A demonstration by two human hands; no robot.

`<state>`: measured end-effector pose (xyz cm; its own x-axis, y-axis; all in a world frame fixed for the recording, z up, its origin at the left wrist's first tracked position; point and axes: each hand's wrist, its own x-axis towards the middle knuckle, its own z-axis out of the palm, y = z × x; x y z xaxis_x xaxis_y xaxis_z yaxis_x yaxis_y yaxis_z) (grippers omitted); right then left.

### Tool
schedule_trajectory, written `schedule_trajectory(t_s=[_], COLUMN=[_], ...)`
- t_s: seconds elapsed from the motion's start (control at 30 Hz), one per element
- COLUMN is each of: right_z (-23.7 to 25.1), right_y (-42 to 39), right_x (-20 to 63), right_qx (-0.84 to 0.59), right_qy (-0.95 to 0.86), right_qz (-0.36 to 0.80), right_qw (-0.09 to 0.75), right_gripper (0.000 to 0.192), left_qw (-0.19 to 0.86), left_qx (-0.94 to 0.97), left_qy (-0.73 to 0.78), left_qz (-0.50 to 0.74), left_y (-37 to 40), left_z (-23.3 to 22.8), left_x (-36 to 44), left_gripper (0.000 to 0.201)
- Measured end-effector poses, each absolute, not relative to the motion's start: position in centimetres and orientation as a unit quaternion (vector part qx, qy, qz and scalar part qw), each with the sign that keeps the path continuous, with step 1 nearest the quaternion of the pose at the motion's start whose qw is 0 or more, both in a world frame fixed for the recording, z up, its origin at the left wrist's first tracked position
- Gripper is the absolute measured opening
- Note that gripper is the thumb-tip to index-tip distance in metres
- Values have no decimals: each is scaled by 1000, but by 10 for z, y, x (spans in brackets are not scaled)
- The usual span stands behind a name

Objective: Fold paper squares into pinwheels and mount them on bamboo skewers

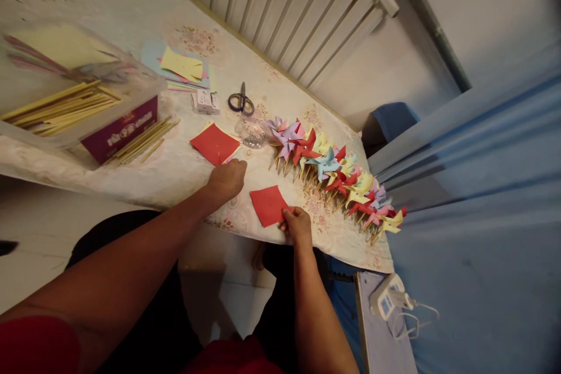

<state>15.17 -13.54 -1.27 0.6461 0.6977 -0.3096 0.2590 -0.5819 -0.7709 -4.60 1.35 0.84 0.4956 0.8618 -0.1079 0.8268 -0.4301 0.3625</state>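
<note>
Two hands: right hand (298,223) fingers pinch a red square (269,205); left hand (227,180) apparently curled, empty.

**What the view leaves unclear**

The left hand (227,180) is curled knuckles-up on the worktop (131,6), so its fingertips and anything beneath them are hidden. The right hand (297,224) covers a corner of the red paper square (268,204). The print on the purple box label (120,130) is too small to read. The clear tub (79,128) runs past the left edge, and the pinwheel row's (333,172) sticks are mostly hidden under the paper blades.
</note>
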Motion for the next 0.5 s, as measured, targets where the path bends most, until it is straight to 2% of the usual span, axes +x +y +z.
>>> schedule_trajectory(t_s=[0.1, 0.2, 0.33, 0.4, 0.5], right_z=[-7, -4, -12, -21, -34], right_y=[-144, -147, -133, -124, -115], right_x=[154, 156, 149, 142, 133], right_qx=[-863, -825, -712, -671, -647], right_qy=[-401, -490, -624, -686, -743], right_qz=[141, 22, 7, 17, 26], right_qw=[275, 280, 323, 283, 170], right_gripper=[16, 26, 43, 46, 49], left_qw=[195, 195, 194, 194, 196], left_qx=[839, 841, 842, 840, 837], left_qy=[506, 502, 501, 505, 508], left_qz=[44, 47, 49, 48, 44], left_y=[14, 14, 14, 13, 11], left_z=[10, 10, 10, 12, 15], left_x=[-46, -47, -47, -47, -48], left_gripper=[39, 37, 34, 34, 34])
